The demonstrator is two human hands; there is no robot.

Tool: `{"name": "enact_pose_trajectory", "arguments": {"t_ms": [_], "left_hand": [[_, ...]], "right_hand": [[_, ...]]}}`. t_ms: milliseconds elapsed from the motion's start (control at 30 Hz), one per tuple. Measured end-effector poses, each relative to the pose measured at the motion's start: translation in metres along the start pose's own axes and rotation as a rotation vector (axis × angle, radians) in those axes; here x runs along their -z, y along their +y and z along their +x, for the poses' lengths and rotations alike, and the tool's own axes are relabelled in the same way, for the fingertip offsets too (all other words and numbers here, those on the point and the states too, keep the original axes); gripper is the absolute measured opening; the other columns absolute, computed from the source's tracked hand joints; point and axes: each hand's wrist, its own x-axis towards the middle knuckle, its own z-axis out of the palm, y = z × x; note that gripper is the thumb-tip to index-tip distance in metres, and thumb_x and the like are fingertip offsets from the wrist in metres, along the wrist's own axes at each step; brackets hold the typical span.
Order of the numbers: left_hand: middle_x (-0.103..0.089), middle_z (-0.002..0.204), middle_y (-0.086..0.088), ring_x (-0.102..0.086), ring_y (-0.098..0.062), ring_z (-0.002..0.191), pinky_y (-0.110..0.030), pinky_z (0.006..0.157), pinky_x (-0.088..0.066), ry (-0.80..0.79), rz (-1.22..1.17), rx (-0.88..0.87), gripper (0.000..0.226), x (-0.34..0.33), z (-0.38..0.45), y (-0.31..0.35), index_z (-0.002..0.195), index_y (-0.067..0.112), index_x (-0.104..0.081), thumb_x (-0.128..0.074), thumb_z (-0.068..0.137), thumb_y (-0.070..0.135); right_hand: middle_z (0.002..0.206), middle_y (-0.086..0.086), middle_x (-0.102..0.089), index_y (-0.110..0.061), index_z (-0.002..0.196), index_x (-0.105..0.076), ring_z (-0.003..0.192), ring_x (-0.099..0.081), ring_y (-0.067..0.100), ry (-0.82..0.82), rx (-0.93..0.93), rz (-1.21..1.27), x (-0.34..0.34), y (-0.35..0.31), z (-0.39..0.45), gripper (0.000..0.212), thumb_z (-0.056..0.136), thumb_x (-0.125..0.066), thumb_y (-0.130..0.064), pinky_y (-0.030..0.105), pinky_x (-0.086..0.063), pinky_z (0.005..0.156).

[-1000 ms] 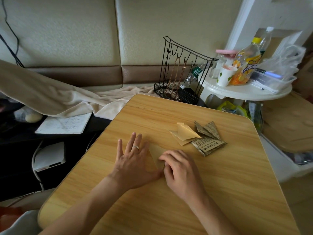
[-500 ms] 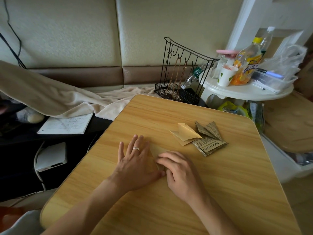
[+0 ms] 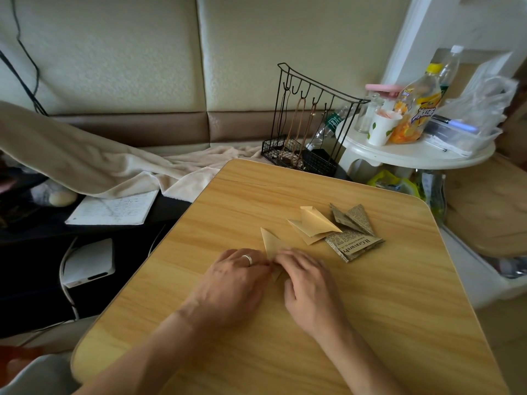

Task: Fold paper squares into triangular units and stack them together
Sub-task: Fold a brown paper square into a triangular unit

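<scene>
Hands: left hand [image 3: 238, 276] and right hand [image 3: 306, 276] sit close together, fingers curled onto 1 tan paper piece [image 3: 271, 243].
Piece in work: on the worktop [image 3: 370, 323], partly under both hands, its pointed corner sticking out just beyond the fingers.
Done: beyond the right hand lie tan folded units [image 3: 313, 226] and newsprint folded units [image 3: 352, 236], overlapping loosely.
Left: judged, this piece needs more creases; the units are not yet squarely stacked.

Wood-grain table [image 3: 370, 323] w/ padded cream wall [image 3: 114, 52] behind, white side table [image 3: 413, 153] right.
</scene>
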Motion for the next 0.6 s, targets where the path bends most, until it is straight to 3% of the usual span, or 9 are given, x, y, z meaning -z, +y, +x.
{"name": "enact_pose_trajectory", "arguments": {"t_ms": [133,233,300,367,433,500,600], "left_hand": [[-0.073,0.120,0.007,-0.065,-0.018,0.119,-0.037,0.102,-0.049,-0.059,0.030,0.041,0.049,0.009,0.004,0.003,0.111,0.024,-0.079,-0.034,0.094,0.031],[-0.073,0.121,0.002,-0.064,-0.021,0.120,-0.039,0.101,-0.048,-0.090,0.014,0.079,0.059,0.013,0.008,0.005,0.113,0.025,-0.079,-0.025,0.091,0.035],[-0.072,0.123,0.002,-0.062,-0.021,0.122,-0.038,0.103,-0.046,-0.099,0.003,0.100,0.065,0.014,0.009,0.006,0.115,0.026,-0.079,-0.021,0.088,0.038],[-0.072,0.121,0.001,-0.064,-0.022,0.119,-0.039,0.099,-0.049,-0.085,0.018,0.079,0.054,0.013,0.008,0.004,0.114,0.025,-0.079,-0.030,0.093,0.033],[-0.073,0.117,0.001,-0.066,-0.022,0.114,-0.039,0.094,-0.052,-0.097,0.058,0.021,0.031,0.012,0.006,0.000,0.113,0.026,-0.078,-0.055,0.096,0.017],[-0.073,0.114,0.002,-0.067,-0.021,0.110,-0.039,0.089,-0.055,-0.110,0.078,-0.041,0.035,0.009,0.005,-0.004,0.114,0.027,-0.078,-0.073,0.087,0.005],[-0.073,0.113,0.004,-0.067,-0.020,0.108,-0.039,0.085,-0.056,-0.091,0.098,-0.013,0.040,0.006,0.004,-0.007,0.111,0.032,-0.077,-0.077,0.082,0.005]], "right_hand": [[0.127,-0.005,-0.065,-0.019,0.110,-0.067,0.123,-0.060,0.016,0.103,0.045,0.048,0.001,-0.002,-0.001,0.042,0.076,-0.055,0.003,0.035,-0.048,0.103],[0.104,-0.003,-0.070,-0.014,0.090,-0.073,0.096,-0.065,0.019,0.240,0.129,0.049,0.003,-0.001,-0.002,0.027,0.081,-0.049,-0.003,0.036,-0.053,0.088],[0.090,-0.003,-0.072,-0.012,0.083,-0.075,0.085,-0.066,0.020,0.242,0.167,0.053,0.002,0.000,-0.003,0.025,0.083,-0.052,-0.003,0.039,-0.055,0.078],[0.085,-0.004,-0.073,-0.013,0.080,-0.076,0.081,-0.066,0.021,0.225,0.171,0.054,0.001,0.001,-0.003,0.025,0.082,-0.054,-0.002,0.040,-0.055,0.074],[0.084,-0.004,-0.072,-0.013,0.079,-0.076,0.081,-0.067,0.021,0.222,0.158,0.066,0.001,0.001,-0.002,0.024,0.081,-0.055,-0.001,0.041,-0.055,0.073],[0.084,-0.004,-0.072,-0.013,0.078,-0.076,0.082,-0.067,0.020,0.227,0.153,0.078,0.001,0.001,-0.001,0.025,0.081,-0.055,-0.001,0.041,-0.056,0.074],[0.080,-0.004,-0.070,-0.013,0.076,-0.075,0.079,-0.066,0.021,0.231,0.153,0.087,0.002,0.000,-0.001,0.025,0.080,-0.054,-0.001,0.040,-0.055,0.071]]}}
